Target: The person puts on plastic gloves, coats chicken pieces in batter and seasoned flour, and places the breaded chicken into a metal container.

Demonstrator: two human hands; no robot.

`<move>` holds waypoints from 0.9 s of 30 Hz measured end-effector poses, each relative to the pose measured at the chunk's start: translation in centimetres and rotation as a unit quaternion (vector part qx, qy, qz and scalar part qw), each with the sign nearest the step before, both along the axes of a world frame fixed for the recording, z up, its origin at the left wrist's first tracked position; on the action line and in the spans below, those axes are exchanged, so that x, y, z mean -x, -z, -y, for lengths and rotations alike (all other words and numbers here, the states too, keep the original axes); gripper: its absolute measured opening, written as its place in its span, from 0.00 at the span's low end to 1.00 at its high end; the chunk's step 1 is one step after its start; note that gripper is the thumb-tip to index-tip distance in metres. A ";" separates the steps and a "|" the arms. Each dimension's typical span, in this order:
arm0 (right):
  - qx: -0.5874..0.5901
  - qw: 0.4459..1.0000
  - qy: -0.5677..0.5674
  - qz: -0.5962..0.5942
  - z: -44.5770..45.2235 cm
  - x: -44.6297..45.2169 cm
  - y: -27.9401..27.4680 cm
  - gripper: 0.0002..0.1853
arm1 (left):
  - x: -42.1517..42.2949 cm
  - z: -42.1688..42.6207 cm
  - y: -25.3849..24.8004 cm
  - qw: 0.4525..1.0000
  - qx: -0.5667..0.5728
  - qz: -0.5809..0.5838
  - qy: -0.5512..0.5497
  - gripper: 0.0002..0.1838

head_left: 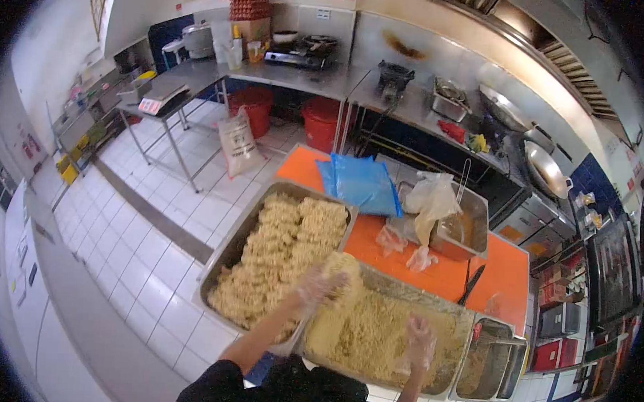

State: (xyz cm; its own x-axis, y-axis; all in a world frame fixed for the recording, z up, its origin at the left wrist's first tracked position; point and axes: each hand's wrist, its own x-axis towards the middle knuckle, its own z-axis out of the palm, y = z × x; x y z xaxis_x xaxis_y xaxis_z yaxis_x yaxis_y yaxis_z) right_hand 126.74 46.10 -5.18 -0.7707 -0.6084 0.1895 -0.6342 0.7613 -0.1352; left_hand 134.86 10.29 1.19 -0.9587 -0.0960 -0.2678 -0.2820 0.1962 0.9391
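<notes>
My left hand (319, 287), in a clear plastic glove, is at the left edge of a wide metal tray (433, 301) of pale crumbs (373, 327). It touches a flat, crumb-covered piece (344, 271); its grip is blurred. My right hand (420, 339), also gloved, hovers over the right part of the crumbs with its fingers curled in; whether they hold anything is too small to tell. Left of the crumbs, a deep metal tray (228, 251) holds rows of coated pieces (268, 249).
Blue plastic packs (363, 185) lie on the orange table (504, 265) beyond the trays. Right of them are a plastic bag (433, 198), a metal container (473, 234) and a black-handled utensil (472, 285). A smaller metal pan (482, 362) adjoins the crumb tray.
</notes>
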 end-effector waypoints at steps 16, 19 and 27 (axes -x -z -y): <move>0.307 0.866 0.188 0.348 7.8 -6.0 1.9 0.18 | 9.1 15.2 -2.6 0.790 0.589 -0.168 -0.008 0.24; 0.265 0.947 -0.102 0.148 11.6 -5.8 3.6 0.23 | 8.1 3.8 -0.2 0.972 0.065 -0.221 -0.052 0.15; 0.517 0.784 0.075 0.334 10.0 -5.1 6.4 0.20 | 7.3 -15.3 12.6 0.851 -0.501 0.152 -0.028 0.19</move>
